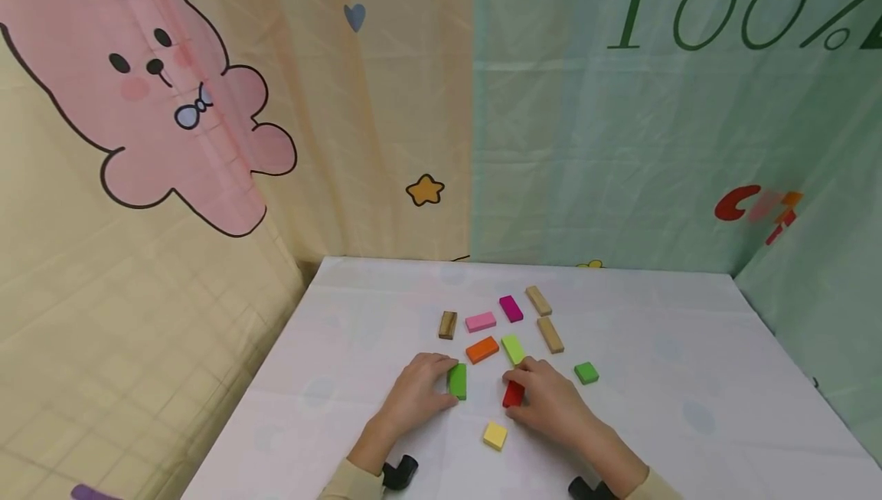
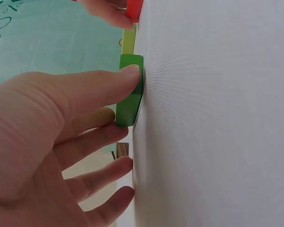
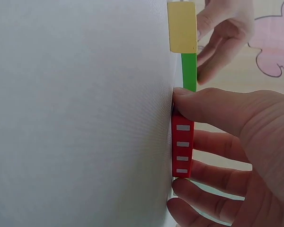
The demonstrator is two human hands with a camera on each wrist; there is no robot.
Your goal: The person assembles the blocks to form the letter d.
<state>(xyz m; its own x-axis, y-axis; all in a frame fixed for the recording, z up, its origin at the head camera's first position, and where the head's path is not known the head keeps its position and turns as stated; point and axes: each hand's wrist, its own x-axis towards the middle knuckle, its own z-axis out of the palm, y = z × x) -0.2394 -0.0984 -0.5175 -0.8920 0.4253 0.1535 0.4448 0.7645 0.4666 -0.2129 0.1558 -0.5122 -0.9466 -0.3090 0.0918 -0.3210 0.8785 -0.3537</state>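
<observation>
My left hand (image 1: 416,394) pinches a long green block (image 1: 458,381) between thumb and fingers. In the left wrist view the thumb lies on that green block (image 2: 128,104), which is at the white tabletop, while the lower fingers spread loosely below it. My right hand (image 1: 555,405) holds a red block (image 1: 513,394) by its ends. White rectangles mark the side of the red block (image 3: 182,151) in the right wrist view. A yellow block (image 1: 494,436) lies nearer to me, between the hands. Just beyond the right fingers is a lime-green block (image 1: 512,348).
Farther back on the white table (image 1: 661,331) lie an orange block (image 1: 482,350), a pink block (image 1: 480,321), a magenta block (image 1: 511,308), a dark wooden block (image 1: 448,325) and two light wooden blocks. A small green block (image 1: 586,373) sits right of my right hand. Printed curtains hang behind.
</observation>
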